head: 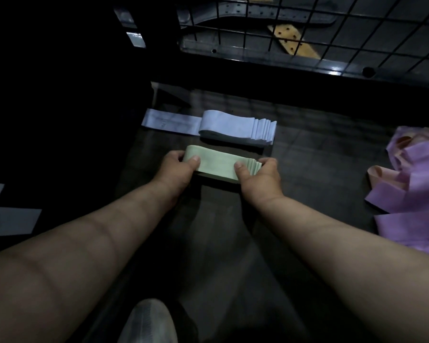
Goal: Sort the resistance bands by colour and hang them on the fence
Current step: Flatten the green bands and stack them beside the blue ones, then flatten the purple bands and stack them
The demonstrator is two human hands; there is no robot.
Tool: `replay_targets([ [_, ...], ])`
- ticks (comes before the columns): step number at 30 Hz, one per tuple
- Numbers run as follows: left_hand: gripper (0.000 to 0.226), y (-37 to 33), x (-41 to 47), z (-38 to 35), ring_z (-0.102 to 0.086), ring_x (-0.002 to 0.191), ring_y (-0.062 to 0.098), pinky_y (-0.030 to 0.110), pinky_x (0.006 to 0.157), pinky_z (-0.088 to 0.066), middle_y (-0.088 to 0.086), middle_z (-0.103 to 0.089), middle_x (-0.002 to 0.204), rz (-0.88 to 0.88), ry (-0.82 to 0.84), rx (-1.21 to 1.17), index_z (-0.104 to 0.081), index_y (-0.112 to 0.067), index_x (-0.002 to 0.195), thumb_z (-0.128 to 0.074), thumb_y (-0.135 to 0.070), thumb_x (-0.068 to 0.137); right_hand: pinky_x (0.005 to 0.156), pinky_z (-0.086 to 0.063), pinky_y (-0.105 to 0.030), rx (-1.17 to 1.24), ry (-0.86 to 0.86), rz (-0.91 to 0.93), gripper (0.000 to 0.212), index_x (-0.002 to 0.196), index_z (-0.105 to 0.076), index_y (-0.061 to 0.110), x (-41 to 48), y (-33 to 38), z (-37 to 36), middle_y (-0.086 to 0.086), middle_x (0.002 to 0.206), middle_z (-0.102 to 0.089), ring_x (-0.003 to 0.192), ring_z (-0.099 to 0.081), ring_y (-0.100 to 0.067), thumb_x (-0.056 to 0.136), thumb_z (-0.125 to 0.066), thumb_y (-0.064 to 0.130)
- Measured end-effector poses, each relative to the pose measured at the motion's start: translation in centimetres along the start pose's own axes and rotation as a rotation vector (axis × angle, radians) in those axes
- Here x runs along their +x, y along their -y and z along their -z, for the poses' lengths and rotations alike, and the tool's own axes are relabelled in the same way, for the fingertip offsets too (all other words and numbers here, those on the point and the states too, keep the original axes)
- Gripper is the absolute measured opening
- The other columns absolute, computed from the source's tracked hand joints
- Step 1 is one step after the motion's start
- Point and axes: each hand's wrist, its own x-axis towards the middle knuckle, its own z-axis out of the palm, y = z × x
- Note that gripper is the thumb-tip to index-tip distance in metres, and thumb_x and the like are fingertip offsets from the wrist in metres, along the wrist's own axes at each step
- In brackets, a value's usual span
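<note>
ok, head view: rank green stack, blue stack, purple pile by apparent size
1. purple pile, cut off by the frame edge
2. blue stack
3. green stack, though close to the blue stack and partly covered by both hands

**A dim corner by the wire mesh**

I look down on a dark floor point(320, 169) that gives a faint sheen under weak light. Ahead of me stands a black wire grid point(357, 33), and through it I see a grey metal plate point(233, 43) with bolt holes and a yellow strip point(292, 40) lying aslant. To my left all is deep shadow. My pale shoe point(150, 323) shows at the bottom edge.
</note>
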Motion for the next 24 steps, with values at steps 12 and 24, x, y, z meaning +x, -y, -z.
replay_targets([
  [12,0.048,-0.5,-0.5,-1.0,-0.048,0.123,0.035,0.038,0.108,-0.04,0.019,-0.041,0.141,-0.032,-0.159,0.24,-0.051,-0.007,0.138,-0.052,-0.032,0.097,0.106,-0.043,-0.044,0.037,-0.024,-0.081,0.065,0.128,-0.043,0.013,0.2,0.2,-0.5,-0.012,0.133,-0.051,0.122,-0.053,-0.034,0.082,-0.074,0.047],
  [24,0.051,-1.2,-2.0,-2.2,-0.025,0.133,0.04,0.042,0.115,-0.016,0.023,-0.025,0.147,-0.124,-0.274,0.554,-0.03,-0.002,0.147,-0.035,-0.022,0.101,0.11,-0.035,-0.035,0.081,-0.01,-0.076,0.076,0.135,-0.039,0.013,-1.0,0.6,-0.1,-0.011,0.141,-0.041,0.131,-0.041,-0.031,0.08,-0.073,0.053],
])
